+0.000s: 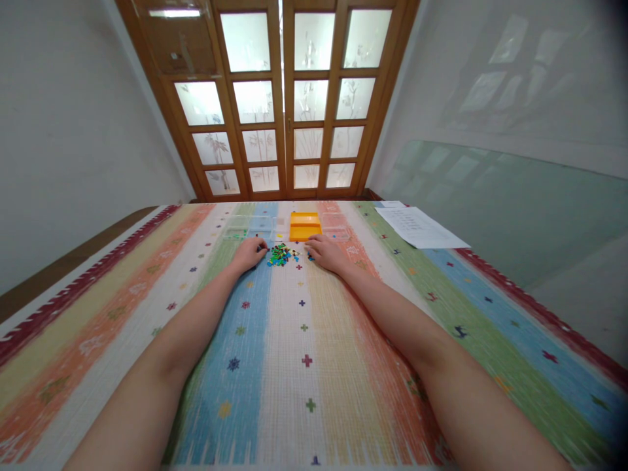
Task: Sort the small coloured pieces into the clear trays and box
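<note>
A pile of small pieces [280, 254], mostly green and blue with some yellow and dark ones, lies on the striped tablecloth between my two hands. My left hand [250, 254] rests at the pile's left side, fingers bent together; whatever is between the fingertips is too small to make out. On the other side, my right hand [324, 251] lies low on the cloth, its fingers stretched toward the pile and slightly apart. A few blue and dark bits [311, 257] sit by its thumb. Just beyond the right fingertips is an orange two-compartment box [305, 233].
Clear plastic trays stand either side of the orange box: a left tray [249, 218] with small green pieces and a right tray [341, 226]. White paper sheets [417, 226] lie at the right edge. Patterned tablecloth [289, 366] covers the table; wooden glass-paned doors stand behind.
</note>
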### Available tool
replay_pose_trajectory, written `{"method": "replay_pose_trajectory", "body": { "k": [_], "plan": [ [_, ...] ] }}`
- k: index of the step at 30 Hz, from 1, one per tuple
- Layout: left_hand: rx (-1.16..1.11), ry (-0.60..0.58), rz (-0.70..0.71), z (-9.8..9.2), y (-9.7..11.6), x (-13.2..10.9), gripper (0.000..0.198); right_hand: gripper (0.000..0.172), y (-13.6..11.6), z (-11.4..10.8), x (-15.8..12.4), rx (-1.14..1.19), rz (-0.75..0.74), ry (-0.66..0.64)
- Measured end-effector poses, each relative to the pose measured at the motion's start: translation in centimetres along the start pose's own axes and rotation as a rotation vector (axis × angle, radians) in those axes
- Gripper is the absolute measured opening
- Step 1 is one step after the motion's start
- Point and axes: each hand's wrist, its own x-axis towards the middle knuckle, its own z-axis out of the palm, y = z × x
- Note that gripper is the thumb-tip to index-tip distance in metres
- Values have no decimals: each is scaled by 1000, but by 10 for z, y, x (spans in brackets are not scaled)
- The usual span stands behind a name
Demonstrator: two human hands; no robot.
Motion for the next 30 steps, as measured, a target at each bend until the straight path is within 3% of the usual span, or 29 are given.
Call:
{"method": "replay_pose_trajectory", "body": {
  "k": [8,13,18,26,30],
  "plan": [
    [-429,208,-252,3,-13,8,11,33,-2,-1,0,2,-1,5],
    [-544,298,-318,-4,-13,9,13,32,-1,0,0,-7,0,0],
    [-539,316,-374,-7,-13,9,15,32,-2,-1,0,-6,0,-5],
    [-689,263,-396,-6,-11,7,56,32,-1,0,0,3,13,-3],
    [-698,252,-387,-4,-12,7,59,31,-2,-1,0,0,21,-6]
  ]
}}
